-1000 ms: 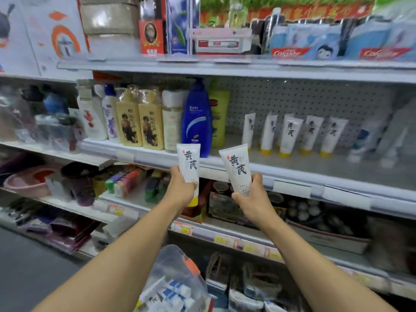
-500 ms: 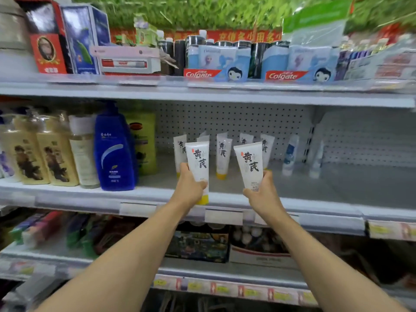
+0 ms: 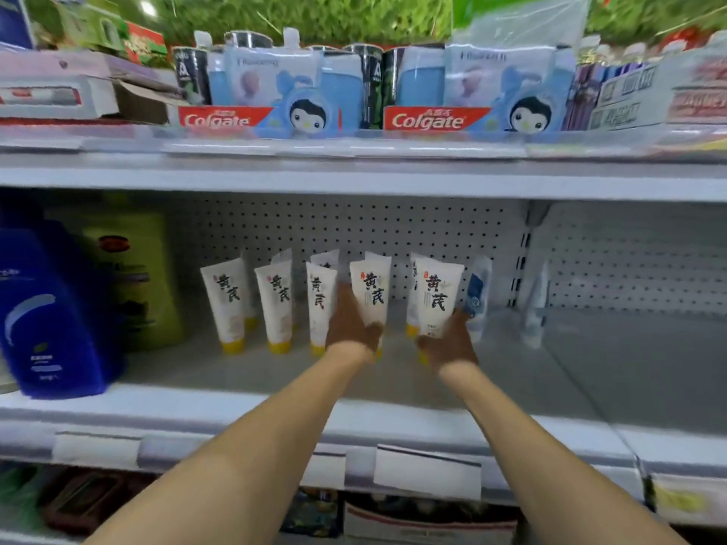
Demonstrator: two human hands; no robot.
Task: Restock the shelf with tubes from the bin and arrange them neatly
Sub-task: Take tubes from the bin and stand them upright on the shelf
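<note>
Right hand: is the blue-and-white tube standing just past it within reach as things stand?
Probably not yet: the right hand grips a white tube, so its fingers are occupied. The blue-and-white tube stands right beside it with nothing between.

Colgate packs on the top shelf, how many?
2. One Colgate pack stands left of centre on the top shelf, the other Colgate pack to its right, cans between them. More may sit hidden behind.
</note>
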